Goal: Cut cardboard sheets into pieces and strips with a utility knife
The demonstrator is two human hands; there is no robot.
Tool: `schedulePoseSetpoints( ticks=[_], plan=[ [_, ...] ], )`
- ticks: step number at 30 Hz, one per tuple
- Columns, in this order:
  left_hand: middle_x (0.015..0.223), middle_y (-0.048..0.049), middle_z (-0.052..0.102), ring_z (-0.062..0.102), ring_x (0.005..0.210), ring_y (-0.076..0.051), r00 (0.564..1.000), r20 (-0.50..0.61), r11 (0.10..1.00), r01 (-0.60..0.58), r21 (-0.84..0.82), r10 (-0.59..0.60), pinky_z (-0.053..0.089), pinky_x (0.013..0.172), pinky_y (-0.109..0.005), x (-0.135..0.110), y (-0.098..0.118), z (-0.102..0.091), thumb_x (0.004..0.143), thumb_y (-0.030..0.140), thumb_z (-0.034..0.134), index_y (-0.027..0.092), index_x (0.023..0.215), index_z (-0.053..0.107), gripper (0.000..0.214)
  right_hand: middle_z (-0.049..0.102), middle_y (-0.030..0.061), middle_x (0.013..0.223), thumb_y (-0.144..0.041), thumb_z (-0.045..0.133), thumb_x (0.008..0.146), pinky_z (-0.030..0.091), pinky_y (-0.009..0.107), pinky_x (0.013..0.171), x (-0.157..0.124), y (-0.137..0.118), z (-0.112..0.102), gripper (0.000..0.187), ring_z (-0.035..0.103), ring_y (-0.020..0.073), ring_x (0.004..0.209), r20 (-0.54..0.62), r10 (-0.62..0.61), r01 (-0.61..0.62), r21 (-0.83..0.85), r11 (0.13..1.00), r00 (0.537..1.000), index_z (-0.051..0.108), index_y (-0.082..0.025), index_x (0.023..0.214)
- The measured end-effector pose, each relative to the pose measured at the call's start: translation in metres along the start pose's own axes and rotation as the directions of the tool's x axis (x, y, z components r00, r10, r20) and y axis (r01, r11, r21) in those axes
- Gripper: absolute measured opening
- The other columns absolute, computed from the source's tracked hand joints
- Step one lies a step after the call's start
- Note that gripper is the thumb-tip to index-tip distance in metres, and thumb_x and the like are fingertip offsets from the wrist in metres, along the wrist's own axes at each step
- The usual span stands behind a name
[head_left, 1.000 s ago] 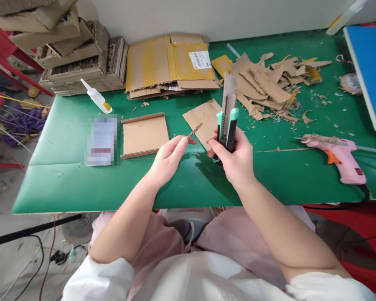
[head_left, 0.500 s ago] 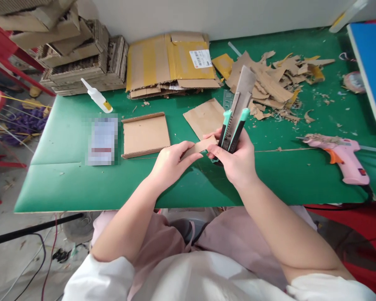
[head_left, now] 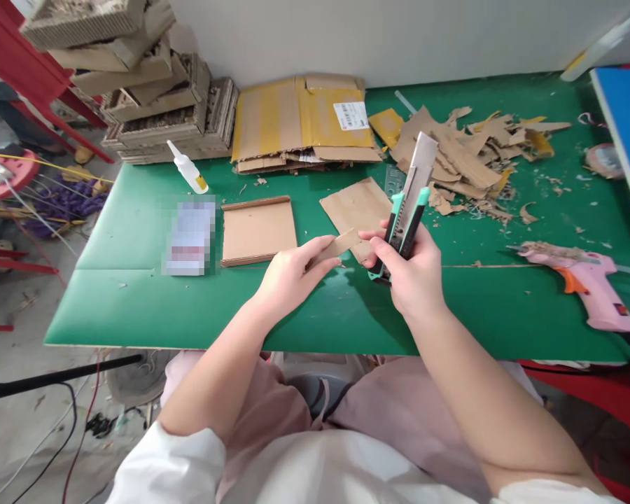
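Between thumb and fingers, my left hand [head_left: 299, 273] pinches a narrow cardboard strip [head_left: 341, 245] above the table's front half. My right hand [head_left: 417, 269] is closed around a black and mint-green utility knife [head_left: 407, 217], its wide blade pointing up and away from me. The right fingertips are close to the strip's free end; whether they touch it I cannot tell. Behind the hands lies a flat cardboard piece [head_left: 354, 206], with a clear ruler [head_left: 395, 180] partly hidden by the knife. A shallow cardboard tray [head_left: 260, 234] with raised front and back edges rests left of my left hand.
A blurred phone-like item [head_left: 192, 234] and a white glue bottle [head_left: 187, 168] lie at left. Stacked cardboard frames [head_left: 162, 112], a taped flattened box [head_left: 299, 119] and torn cardboard scraps [head_left: 467, 147] line the back. A pink glue gun [head_left: 582, 276] lies at right.
The camera view has shifted, so the table items appear farther right and mostly lower. The strip's right end has come away from the right thumb and tilts differently; the knife stays in my right hand.
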State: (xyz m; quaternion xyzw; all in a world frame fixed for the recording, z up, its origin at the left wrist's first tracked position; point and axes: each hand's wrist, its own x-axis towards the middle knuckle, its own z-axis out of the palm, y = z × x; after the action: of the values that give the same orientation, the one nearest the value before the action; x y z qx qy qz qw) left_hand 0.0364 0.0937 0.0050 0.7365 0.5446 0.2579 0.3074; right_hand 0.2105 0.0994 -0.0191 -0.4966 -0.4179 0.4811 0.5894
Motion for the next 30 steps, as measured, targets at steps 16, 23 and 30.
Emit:
schedulePoseSetpoints(
  ticks=[16, 23, 30],
  plan=[
    [0.073, -0.0008, 0.069, 0.061, 0.062, -0.015, 0.727, -0.512, 0.847, 0.532, -0.002, -0.457, 0.047, 0.061, -0.025, 0.0, -0.074, -0.1, 0.078, 0.032, 0.052, 0.021, 0.089, 0.068, 0.022, 0.065, -0.0056, 0.068, -0.032, 0.071, 0.072, 0.05, 0.026, 0.055, -0.004, 0.003, -0.001, 0.026, 0.057, 0.0085, 0.05, 0.011, 0.03, -0.029, -0.097, 0.995, 0.999, 0.059, -0.024, 0.093],
    [0.087, -0.006, 0.071, 0.063, 0.082, -0.022, 0.751, -0.471, 0.7, 0.636, 0.325, -0.463, 0.045, 0.073, -0.03, 0.002, -0.078, -0.102, 0.079, 0.033, 0.054, 0.018, 0.089, 0.072, 0.025, 0.066, -0.0053, 0.069, -0.035, 0.07, 0.072, 0.051, 0.029, 0.059, -0.007, 0.004, -0.001, 0.025, 0.06, 0.0105, 0.054, 0.019, -0.011, 0.015, -0.219, 0.976, 1.0, 0.06, -0.024, 0.092],
    [0.086, -0.0068, 0.071, 0.062, 0.085, -0.023, 0.771, -0.45, 0.633, 0.632, 0.447, -0.451, 0.045, 0.075, -0.032, 0.009, -0.074, -0.097, 0.083, 0.029, 0.048, 0.022, 0.091, 0.073, 0.027, 0.066, -0.0049, 0.072, -0.036, 0.069, 0.073, 0.052, 0.029, 0.058, -0.009, 0.001, 0.0, 0.024, 0.062, 0.0116, 0.056, 0.025, -0.017, 0.023, -0.279, 0.96, 1.0, 0.061, -0.024, 0.093]
  ],
)
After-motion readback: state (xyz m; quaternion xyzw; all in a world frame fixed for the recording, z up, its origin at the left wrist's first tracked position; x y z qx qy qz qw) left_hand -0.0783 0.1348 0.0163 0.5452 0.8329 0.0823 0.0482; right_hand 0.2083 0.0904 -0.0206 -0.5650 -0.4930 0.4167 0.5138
